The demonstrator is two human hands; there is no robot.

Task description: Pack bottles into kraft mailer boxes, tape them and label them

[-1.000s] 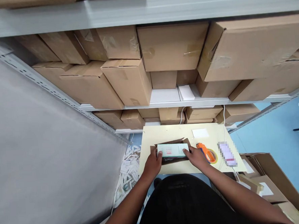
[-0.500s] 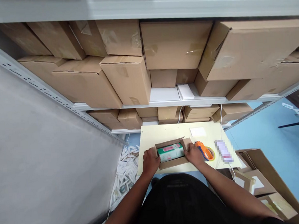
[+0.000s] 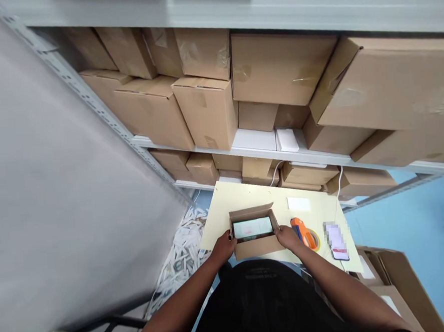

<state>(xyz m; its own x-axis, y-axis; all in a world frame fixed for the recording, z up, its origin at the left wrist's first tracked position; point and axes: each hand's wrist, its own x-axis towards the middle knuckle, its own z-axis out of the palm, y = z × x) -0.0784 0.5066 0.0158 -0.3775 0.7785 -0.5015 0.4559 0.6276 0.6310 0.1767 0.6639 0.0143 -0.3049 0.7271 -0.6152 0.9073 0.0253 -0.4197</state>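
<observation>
Head view shows the left hand point(image 3: 224, 247) and the right hand point(image 3: 287, 237) at the two ends of a small open carton point(image 3: 259, 247). Each hand is partly curled, with the thumb near the rim, and pinches the carton wall; some fingers are hidden. Inside the carton lies a pale green box point(image 3: 253, 227), lengthwise, which neither hand appears to grip.

I judge that the step in hand is settling this box into the carton. The next move, in my opinion, calls for keeping the carton steady and freeing the end flaps from the fingers.

The carton rests at the near edge of a pale yellow bench point(image 3: 224, 201). To its right are an orange tape dispenser point(image 3: 299, 229), a white card point(image 3: 298, 204) and a phone point(image 3: 335, 240). Beyond the bench stands a metal rack point(image 3: 234, 5) full of brown cartons point(image 3: 281, 64); at left, white strips point(image 3: 182, 248) lie heaped beside a grey wall point(image 3: 57, 171).
</observation>
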